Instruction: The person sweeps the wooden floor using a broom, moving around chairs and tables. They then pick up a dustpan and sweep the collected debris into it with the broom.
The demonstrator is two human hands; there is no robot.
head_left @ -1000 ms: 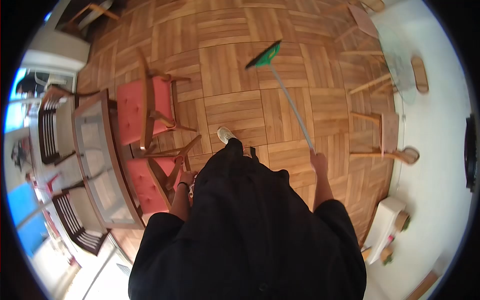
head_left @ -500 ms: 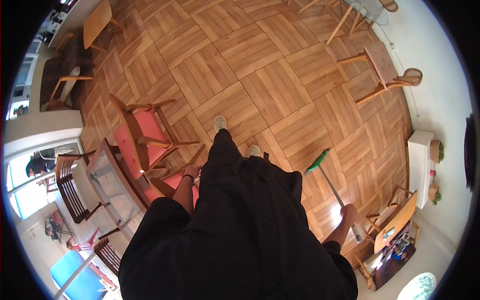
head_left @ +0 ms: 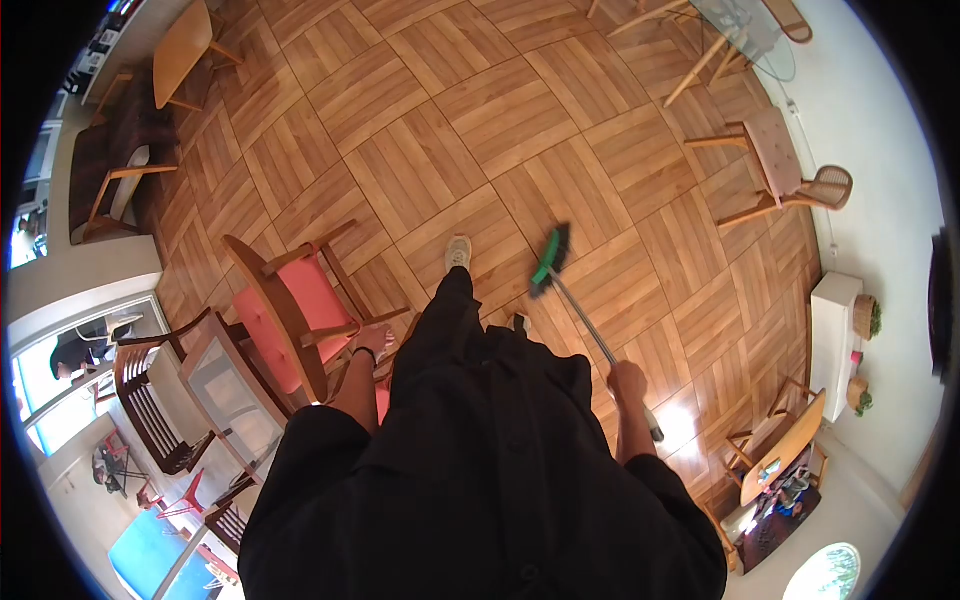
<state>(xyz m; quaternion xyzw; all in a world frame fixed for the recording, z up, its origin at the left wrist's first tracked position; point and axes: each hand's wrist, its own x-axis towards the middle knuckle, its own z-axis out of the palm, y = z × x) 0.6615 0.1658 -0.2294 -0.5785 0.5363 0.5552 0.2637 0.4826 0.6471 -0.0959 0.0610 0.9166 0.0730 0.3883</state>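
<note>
My right hand (head_left: 628,383) is wrapped round the upper part of a broom's grey handle (head_left: 585,318). The green broom head (head_left: 549,257), with dark bristles, rests on the wooden floor just ahead of my feet. On the other side, my left hand (head_left: 377,338), with a dark band at the wrist, hangs with its fingers loosely apart. It overlaps the front edge of a wooden armchair (head_left: 290,320) with a coral-red seat (head_left: 322,287). A light shoe (head_left: 459,252) shows beyond my dark clothes.
A table (head_left: 235,400) and a slatted chair (head_left: 150,400) stand left. Along the right wall are a pink-seated chair (head_left: 770,165), a white cabinet (head_left: 832,330) with plants, and a wooden table (head_left: 785,450). A glass-topped table (head_left: 740,35) stands far right.
The broom has swung left and forward across the floor, its head turning more upright in view. My right hand moved left with it. My left hand shifted slightly left, toward the red-seated chair.
</note>
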